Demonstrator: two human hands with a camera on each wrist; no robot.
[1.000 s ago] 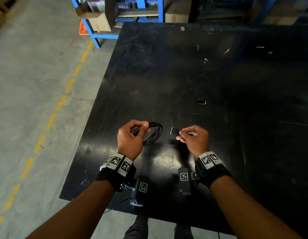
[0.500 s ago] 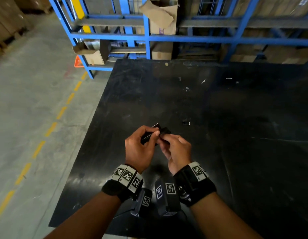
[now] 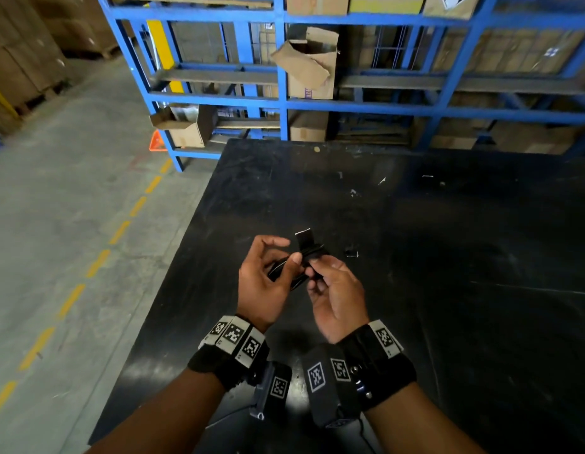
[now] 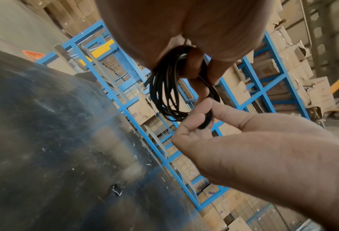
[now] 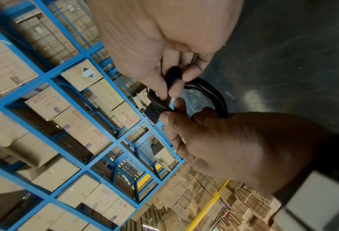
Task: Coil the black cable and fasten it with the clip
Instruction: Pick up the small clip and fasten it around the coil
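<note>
We hold the coiled cable (image 3: 286,273) above the counter (image 3: 448,257).
Our left hand (image 3: 263,283) grips the coil; our right hand (image 3: 337,290) pinches the clip (image 3: 309,245) around it.

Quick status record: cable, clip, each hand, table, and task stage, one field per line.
cable: black cable already coiled, held in the air above the table
clip: black strap-like clip set across the coil, one end standing free
left hand: left hand holds the coil, fingers through the loops
right hand: right hand pinches the clip against the coil
table: black table, a small dark piece lying on it beyond the hands
stage: coiling done, clip not yet closed
</note>
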